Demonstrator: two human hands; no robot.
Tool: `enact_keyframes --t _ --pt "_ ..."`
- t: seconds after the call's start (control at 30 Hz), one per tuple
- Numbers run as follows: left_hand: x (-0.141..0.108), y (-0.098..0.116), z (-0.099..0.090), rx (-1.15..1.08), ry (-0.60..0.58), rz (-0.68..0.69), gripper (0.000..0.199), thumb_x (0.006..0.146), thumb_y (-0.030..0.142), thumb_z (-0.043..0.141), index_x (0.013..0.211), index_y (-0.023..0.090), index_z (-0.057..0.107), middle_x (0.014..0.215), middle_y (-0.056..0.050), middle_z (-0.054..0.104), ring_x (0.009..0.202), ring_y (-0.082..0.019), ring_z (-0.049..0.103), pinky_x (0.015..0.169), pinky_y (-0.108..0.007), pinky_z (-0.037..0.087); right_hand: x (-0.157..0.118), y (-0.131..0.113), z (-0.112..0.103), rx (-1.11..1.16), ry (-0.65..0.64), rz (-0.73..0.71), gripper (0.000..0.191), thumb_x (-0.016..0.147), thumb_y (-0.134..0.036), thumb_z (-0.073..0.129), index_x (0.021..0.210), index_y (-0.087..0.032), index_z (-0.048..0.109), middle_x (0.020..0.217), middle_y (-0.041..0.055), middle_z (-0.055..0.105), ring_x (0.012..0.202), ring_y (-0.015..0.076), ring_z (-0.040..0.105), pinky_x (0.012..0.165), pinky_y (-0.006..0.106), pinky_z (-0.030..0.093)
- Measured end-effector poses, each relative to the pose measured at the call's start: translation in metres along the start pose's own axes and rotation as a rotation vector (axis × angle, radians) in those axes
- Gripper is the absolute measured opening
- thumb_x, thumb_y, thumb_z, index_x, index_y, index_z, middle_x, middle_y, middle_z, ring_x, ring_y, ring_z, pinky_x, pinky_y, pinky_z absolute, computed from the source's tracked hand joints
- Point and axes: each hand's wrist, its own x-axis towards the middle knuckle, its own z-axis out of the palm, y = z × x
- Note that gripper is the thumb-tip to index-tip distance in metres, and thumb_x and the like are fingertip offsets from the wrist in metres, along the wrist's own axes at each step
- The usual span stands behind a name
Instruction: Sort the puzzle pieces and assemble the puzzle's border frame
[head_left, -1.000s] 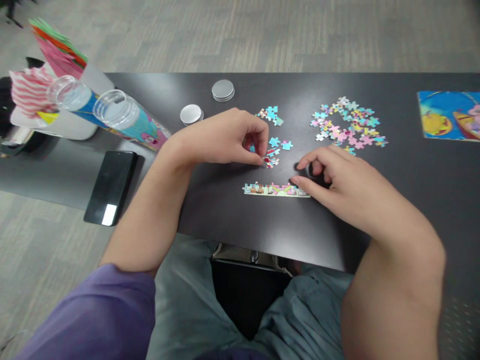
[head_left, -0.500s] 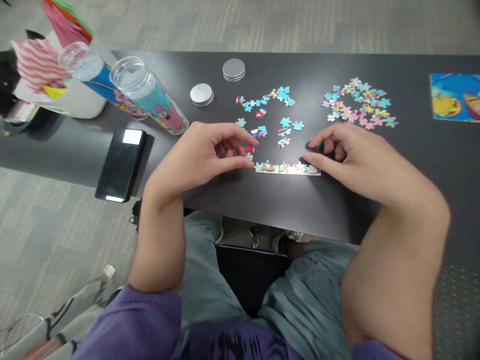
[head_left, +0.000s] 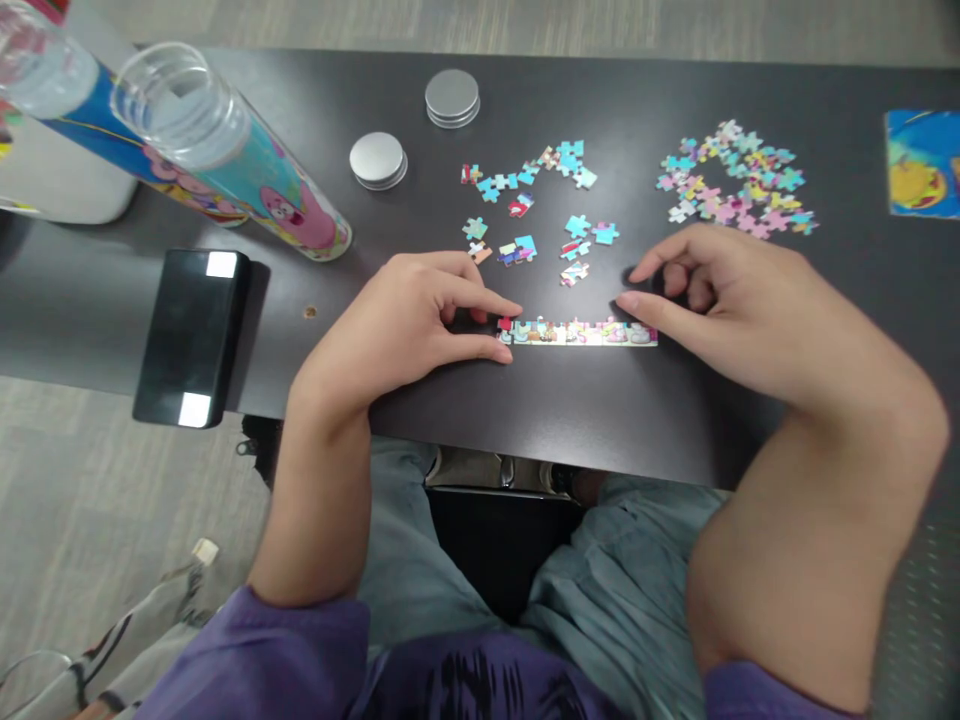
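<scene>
A joined strip of jigsaw pieces (head_left: 577, 333) lies straight along the near part of the dark table. At its left end sits a puzzle piece with a red patch (head_left: 505, 326), pinched between the thumb and index finger of my left hand (head_left: 420, 315). My right hand (head_left: 731, 290) hovers by the strip's right end, thumb and index finger apart, the other fingers curled, nothing between them. Beyond the strip lie several loose pieces, among them a blue and purple piece (head_left: 517, 250) and a red and white piece (head_left: 575, 273).
A heap of puzzle pieces (head_left: 739, 185) lies at the back right, near a blue picture card (head_left: 924, 165). Two silver lids (head_left: 377, 160) rest at the back. On the left are clear-topped picture tubes (head_left: 255, 170) and a black phone-like device (head_left: 191, 335).
My left hand has brought the red-patched piece down against the left end of the strip. My right hand stays near the other end. The view has shifted slightly.
</scene>
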Motion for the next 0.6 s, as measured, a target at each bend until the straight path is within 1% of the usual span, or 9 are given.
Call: enact_keyframes --t 0.13,0.2,0.27,0.4,0.5,0.6 --pt "0.001 -0.001 -0.001 0.008 -0.004 0.001 0.03 0.109 0.066 0.102 0.127 0.043 0.106 0.105 -0.004 0.087 0.09 -0.028 0.075 0.097 -0.046 0.065 0.0 0.002 0.0 -0.016 -0.004 0.003 0.009 0.113 -0.043 0.078 0.118 -0.036 0.075 0.104 0.0097 0.077 0.094 0.0364 0.075 0.09 0.057 0.058" --pt "0.001 -0.001 -0.001 0.022 -0.009 -0.001 0.03 0.11 0.067 0.1 0.126 0.043 0.106 0.105 -0.004 0.087 0.091 -0.028 0.076 0.101 -0.047 0.066 0.0 0.001 0.0 -0.008 -0.004 0.007 0.01 0.112 -0.043 0.079 0.118 -0.035 0.075 0.104 0.0098 0.076 0.093 0.0358 0.074 0.09 0.056 0.057" --pt "0.002 -0.001 -0.001 0.031 -0.003 0.0 0.03 0.111 0.066 0.1 0.127 0.042 0.106 0.105 -0.004 0.086 0.091 -0.027 0.076 0.103 -0.047 0.066 -0.001 0.0 -0.001 0.005 -0.005 0.009 0.011 0.112 -0.042 0.08 0.118 -0.034 0.075 0.105 0.0101 0.076 0.092 0.0352 0.073 0.09 0.055 0.055" --pt "0.002 0.001 -0.001 0.023 0.004 0.004 0.028 0.11 0.057 0.102 0.129 0.037 0.106 0.104 -0.004 0.085 0.092 -0.025 0.077 0.1 -0.042 0.064 -0.001 0.001 -0.001 0.012 0.002 0.007 0.011 0.113 -0.043 0.083 0.118 -0.034 0.077 0.105 0.0106 0.077 0.093 0.0359 0.074 0.09 0.055 0.054" --pt "0.002 0.005 -0.003 0.028 -0.006 -0.022 0.028 0.107 0.048 0.103 0.13 0.034 0.104 0.105 -0.003 0.085 0.092 -0.023 0.076 0.093 -0.038 0.062 0.0 0.008 0.0 0.007 0.011 -0.025 0.012 0.114 -0.047 0.082 0.118 -0.036 0.078 0.101 0.0099 0.076 0.091 0.0377 0.074 0.086 0.056 0.055" --pt "0.001 0.009 -0.005 0.001 0.043 -0.059 0.031 0.112 0.039 0.093 0.139 0.026 0.101 0.11 -0.004 0.088 0.091 -0.02 0.076 0.089 -0.036 0.061 0.001 0.015 0.002 0.014 0.007 -0.047 0.014 0.112 -0.048 0.082 0.119 -0.037 0.079 0.101 0.0097 0.076 0.09 0.0382 0.075 0.085 0.056 0.056"
